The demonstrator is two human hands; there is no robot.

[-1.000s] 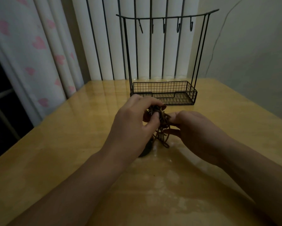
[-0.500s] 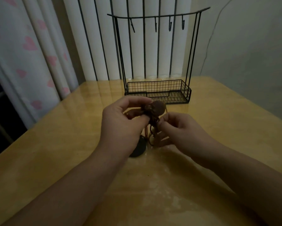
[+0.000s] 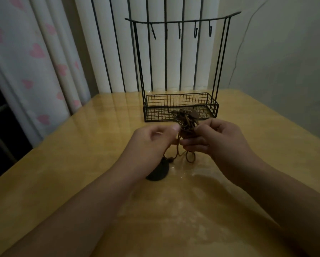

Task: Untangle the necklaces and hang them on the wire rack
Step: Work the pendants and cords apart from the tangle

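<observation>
A dark pendant (image 3: 158,171) lies on the table (image 3: 62,173). Above it, the left hand (image 3: 151,143) and the right hand (image 3: 220,141) each pinch the knotted necklaces (image 3: 186,123) with curled fingers. Behind stands the wire rack (image 3: 181,106), its hooks (image 3: 195,31) bare. A hard pull could tighten the knot.

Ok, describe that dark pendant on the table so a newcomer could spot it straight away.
On the yellow table, in front of the black wire rack, find the two hands working a cord tangle. Just below the left hand lies the pendant: flat, dark, rounded, the only piece resting on the tabletop.
</observation>
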